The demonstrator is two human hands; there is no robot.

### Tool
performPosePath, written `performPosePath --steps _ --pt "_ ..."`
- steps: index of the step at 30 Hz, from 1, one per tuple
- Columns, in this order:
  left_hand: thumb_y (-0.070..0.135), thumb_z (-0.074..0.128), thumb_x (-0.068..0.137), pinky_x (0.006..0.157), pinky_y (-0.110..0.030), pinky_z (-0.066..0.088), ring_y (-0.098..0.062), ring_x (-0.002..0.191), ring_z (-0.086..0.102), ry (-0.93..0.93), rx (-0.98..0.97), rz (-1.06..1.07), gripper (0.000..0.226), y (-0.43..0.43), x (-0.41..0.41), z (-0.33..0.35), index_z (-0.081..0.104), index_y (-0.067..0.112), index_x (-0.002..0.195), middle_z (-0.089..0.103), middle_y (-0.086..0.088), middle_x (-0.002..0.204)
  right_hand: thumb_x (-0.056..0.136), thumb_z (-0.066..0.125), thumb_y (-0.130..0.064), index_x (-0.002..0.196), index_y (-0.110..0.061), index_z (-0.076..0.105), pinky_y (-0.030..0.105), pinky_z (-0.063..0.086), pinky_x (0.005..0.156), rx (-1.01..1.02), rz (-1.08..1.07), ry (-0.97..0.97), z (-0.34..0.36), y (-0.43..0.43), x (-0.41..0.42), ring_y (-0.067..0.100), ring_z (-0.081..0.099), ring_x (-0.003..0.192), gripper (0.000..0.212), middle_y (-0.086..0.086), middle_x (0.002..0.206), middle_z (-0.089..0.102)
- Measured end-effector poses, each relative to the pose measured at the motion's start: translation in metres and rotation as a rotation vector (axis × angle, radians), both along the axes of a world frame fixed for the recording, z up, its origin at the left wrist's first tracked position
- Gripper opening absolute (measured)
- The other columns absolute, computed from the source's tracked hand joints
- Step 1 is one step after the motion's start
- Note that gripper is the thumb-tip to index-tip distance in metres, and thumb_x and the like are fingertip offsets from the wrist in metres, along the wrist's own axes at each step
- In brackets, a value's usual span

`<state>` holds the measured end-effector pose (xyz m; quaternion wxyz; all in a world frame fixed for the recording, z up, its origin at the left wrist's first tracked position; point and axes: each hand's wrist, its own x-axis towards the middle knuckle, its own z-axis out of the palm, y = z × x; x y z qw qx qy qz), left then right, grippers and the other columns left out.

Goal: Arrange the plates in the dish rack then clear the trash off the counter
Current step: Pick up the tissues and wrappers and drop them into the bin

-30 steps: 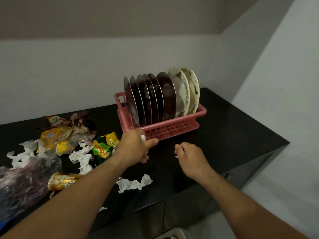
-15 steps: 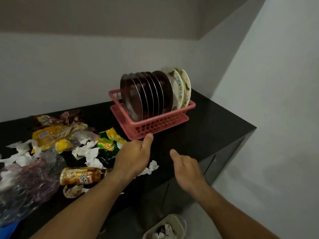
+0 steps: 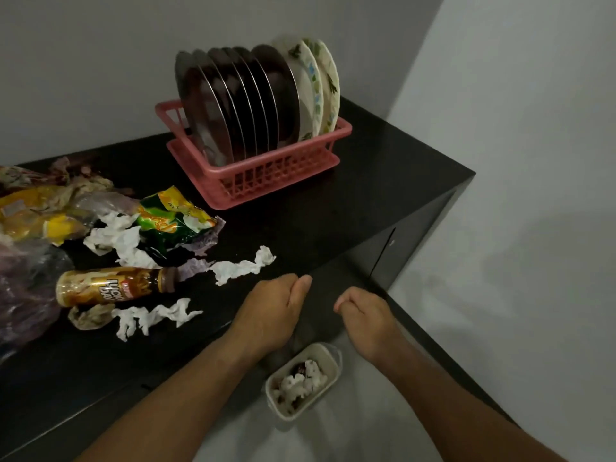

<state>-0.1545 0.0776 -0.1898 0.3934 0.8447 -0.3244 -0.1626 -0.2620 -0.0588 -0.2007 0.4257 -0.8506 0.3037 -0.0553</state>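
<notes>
Black counter (image 3: 333, 208) holds trash (image 3: 240, 269) beside curled left hand (image 3: 271, 311), right hand (image 3: 365, 313).

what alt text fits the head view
Left hand and right hand, fingers curled, hover by a dark counter, above a bin of scraps. Wrappers, tissues and a bottle litter the counter; a pink rack holds upright plates.

Polished metal plates (image 3: 240, 105), pink plastic dish rack (image 3: 266, 181)
The black counter (image 3: 333, 208) looked smooth and glossy; tissue scraps (image 3: 240, 268) were crumpled matt paper, the snack wrapper (image 3: 170, 218) shiny.
</notes>
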Motion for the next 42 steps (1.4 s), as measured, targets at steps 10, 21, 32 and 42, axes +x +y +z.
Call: performPosePath --steps 10,21,32,42 --pt "0.029 0.040 0.101 0.068 -0.023 0.048 -0.004 0.078 0.061 0.159 0.274 -0.023 0.017 -0.023 -0.028 -0.190 0.056 0.034 0.104 0.063 0.009 0.088 0.094 0.050 -0.002 0.078 -0.022 0.058 0.014 0.044 0.061 -0.033 0.149 0.167 -0.180 -0.057 -0.020 0.004 0.054 0.064 0.026 -0.009 0.073 0.058" --pt "0.057 0.031 0.098 0.064 -0.032 0.049 -0.011 0.062 0.060 0.006 0.489 0.144 0.056 0.003 -0.020 -0.438 0.056 0.022 0.062 0.061 0.002 0.063 0.093 0.044 -0.022 0.107 -0.020 0.069 0.032 0.049 0.082 -0.372 0.681 0.513 -0.468 -0.063 0.031 0.024 0.064 0.101 0.029 0.004 0.112 0.068" --pt "0.031 0.038 0.099 0.074 -0.030 0.049 -0.009 0.085 0.055 0.162 0.322 0.190 0.017 -0.011 -0.012 -0.542 0.053 0.030 0.091 0.056 0.008 0.095 0.089 0.049 -0.060 0.130 -0.030 0.058 0.046 0.041 0.104 -0.426 0.944 0.622 -0.590 -0.075 0.056 0.029 0.048 0.124 0.051 0.005 0.133 0.053" --pt "0.028 0.026 0.105 0.098 -0.017 0.027 -0.008 0.123 0.044 0.441 0.371 0.014 0.040 -0.074 -0.004 -0.573 0.048 0.022 0.138 0.048 0.007 0.141 0.106 0.031 -0.030 0.118 -0.015 0.066 0.031 0.046 0.096 -0.376 0.793 0.368 -0.520 -0.105 0.049 0.016 0.059 0.107 0.040 0.001 0.119 0.065"
